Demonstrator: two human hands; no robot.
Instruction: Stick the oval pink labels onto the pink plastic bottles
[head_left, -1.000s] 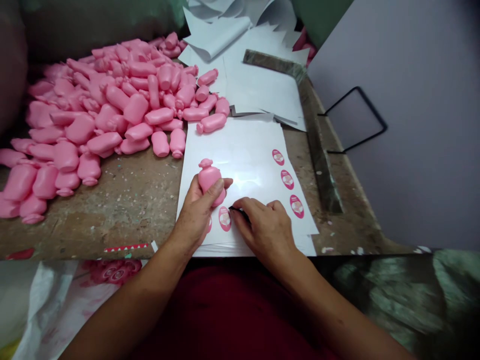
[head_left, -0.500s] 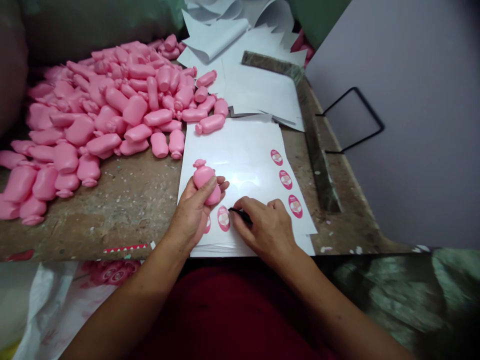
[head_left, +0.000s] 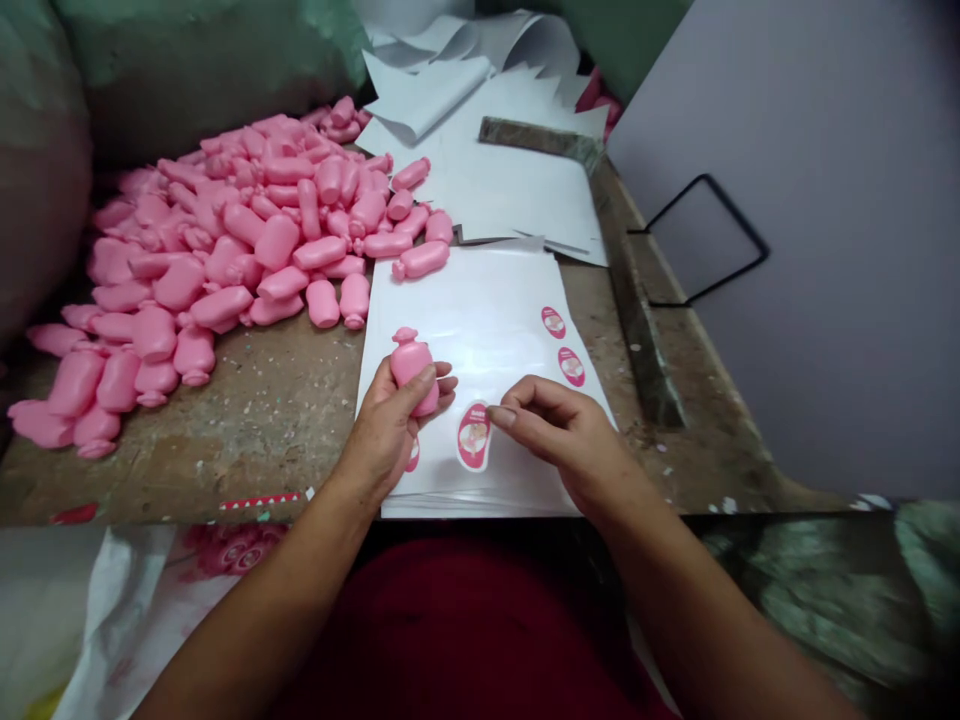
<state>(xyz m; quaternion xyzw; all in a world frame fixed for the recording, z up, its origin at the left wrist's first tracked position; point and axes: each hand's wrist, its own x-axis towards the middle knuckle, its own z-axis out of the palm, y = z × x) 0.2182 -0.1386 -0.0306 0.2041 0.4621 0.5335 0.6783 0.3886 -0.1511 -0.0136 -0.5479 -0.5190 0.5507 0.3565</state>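
My left hand (head_left: 390, 425) is closed around a small pink plastic bottle (head_left: 412, 362), held upright over the white sticker sheet (head_left: 480, 300). My right hand (head_left: 562, 435) pinches an oval pink label sticker (head_left: 474, 437) by its upper edge, lifted off the sheet just right of the bottle. Two more oval stickers (head_left: 562, 345) remain on the sheet's right side, and part of another shows under my left hand.
A large heap of identical pink bottles (head_left: 225, 240) covers the left of the worn table (head_left: 262, 420). Loose white backing sheets (head_left: 495, 150) pile at the back. A raised wooden edge (head_left: 637, 300) borders the right side, with a black wire frame (head_left: 705, 240) beyond it.
My right hand has peeled an oval sticker off the sheet and now holds it up beside the bottle. The black tool seen in that hand earlier is no longer visible.
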